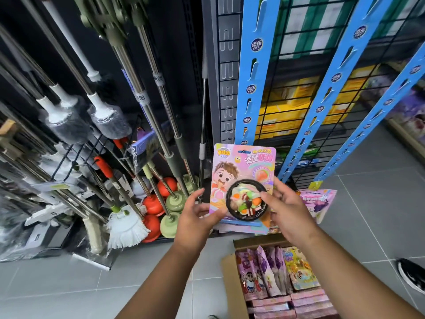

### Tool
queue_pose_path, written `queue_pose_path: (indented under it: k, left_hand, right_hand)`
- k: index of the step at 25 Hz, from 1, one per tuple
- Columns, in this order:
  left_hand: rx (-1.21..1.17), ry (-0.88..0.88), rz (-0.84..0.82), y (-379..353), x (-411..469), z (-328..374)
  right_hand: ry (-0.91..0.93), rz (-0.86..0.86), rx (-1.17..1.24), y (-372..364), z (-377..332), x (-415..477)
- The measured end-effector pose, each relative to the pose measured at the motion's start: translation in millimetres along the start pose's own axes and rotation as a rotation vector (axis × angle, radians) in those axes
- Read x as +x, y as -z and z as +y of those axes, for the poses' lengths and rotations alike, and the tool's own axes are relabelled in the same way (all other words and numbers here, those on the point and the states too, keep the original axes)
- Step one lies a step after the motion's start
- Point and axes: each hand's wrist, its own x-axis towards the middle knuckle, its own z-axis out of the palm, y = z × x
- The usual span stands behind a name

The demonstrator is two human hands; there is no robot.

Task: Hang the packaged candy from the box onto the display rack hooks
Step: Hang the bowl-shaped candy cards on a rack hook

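I hold a pink candy card [239, 171] with a cartoon child and a black bowl blister, upright in front of the rack. My left hand [197, 217] grips its lower left edge. My right hand [285, 203] grips its right side, thumb on the bowl. Three blue hanging strips rise up the black wire rack: the left strip [251, 74] ends just behind the card's top, the middle strip [322, 95] and the right strip [381, 107] stand further right. A pink candy bag [319, 201] hangs at the right strip's bottom. The open cardboard box [232, 272] below holds several candy packs.
Mops, dusters and plungers [158, 203] hang and stand on the dark rack at left. Grey tiled floor [69, 284] lies below. A black-and-white shoe [411, 275] rests at the right edge beside the box. Stocked shelves show behind the wire grid [289, 107].
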Motion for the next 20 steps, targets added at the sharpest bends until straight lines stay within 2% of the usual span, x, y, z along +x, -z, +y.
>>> queue_pose_path:
  k: [2,4,12,20]
  left_hand:
    - [0.188,-0.043,-0.079,-8,9,8]
    - [0.272,-0.072,-0.102,-17,13,10]
    - [0.359,-0.093,-0.057,-29,17,-7]
    - [0.414,-0.096,-0.013,-37,23,-7]
  right_hand:
    - [0.001,0.026,-0.042,8,-2,13]
    - [0.012,0.054,-0.089,13,-3,23]
    - [-0.032,0.076,-0.112,9,2,38]
    - [0.028,0.141,-0.223,10,2,40]
